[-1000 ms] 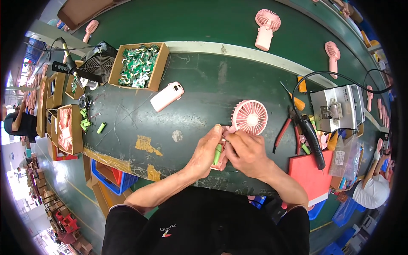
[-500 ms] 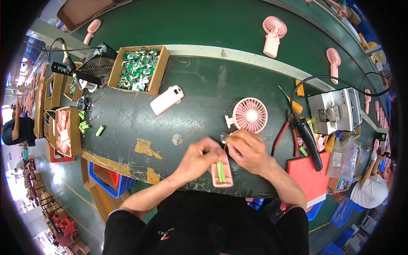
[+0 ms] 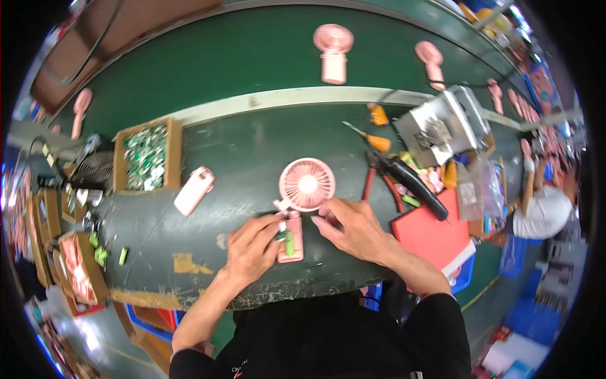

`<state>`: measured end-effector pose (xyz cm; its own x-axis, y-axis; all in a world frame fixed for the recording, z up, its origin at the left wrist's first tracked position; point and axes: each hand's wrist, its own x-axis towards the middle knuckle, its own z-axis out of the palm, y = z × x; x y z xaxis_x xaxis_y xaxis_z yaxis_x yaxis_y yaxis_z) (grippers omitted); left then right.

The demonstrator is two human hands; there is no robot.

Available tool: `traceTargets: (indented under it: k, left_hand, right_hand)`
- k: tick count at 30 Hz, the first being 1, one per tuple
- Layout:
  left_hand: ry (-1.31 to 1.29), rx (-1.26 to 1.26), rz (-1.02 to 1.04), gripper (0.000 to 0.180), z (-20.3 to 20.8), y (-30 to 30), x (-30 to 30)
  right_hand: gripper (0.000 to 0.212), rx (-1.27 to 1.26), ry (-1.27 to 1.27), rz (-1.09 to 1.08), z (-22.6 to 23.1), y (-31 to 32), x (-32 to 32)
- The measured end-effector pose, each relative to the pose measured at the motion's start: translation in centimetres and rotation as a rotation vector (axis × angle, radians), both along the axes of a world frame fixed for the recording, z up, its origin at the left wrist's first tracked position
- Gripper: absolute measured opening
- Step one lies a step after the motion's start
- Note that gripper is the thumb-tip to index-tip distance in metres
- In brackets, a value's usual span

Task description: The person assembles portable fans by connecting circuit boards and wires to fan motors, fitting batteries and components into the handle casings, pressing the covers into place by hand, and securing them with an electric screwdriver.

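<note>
No text can be read; the pale lettering (image 3: 240, 366) on the black shirt (image 3: 328, 338) blurs.

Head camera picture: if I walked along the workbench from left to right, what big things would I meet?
Box of pink parts, box of green circuit boards, loose pink casing, left hand, round pink fan head, right hand, flat red sheet.

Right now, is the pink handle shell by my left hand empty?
No, a green battery cell lies inside the pink handle shell.

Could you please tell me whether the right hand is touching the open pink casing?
Apart: the head view shows a strip of dark bench between the right hand and the open pink casing.
</note>
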<state>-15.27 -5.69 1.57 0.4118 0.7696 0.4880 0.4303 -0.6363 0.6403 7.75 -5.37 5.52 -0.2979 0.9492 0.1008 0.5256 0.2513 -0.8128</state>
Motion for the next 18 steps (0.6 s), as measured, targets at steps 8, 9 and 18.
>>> traceTargets:
  k: [8, 9, 18]
  left_hand:
    - [0.09, 0.038, -0.046, 0.028, -0.7, -0.7, -0.3]
    - [0.088, 0.043, -0.043, 0.028, -0.5, -0.7, -0.3]
    - [0.011, -0.355, 0.169, 0.025, 1.1, -1.4, 0.4]
  right_hand:
    - [0.034, 0.364, -0.074, 0.047, -0.8, 0.9, -1.8]
    - [0.034, 0.369, -0.076, 0.05, -1.0, 0.6, -1.0]
    - [0.041, 0.313, -0.6, -0.514, -4.4, 0.3, 5.2]
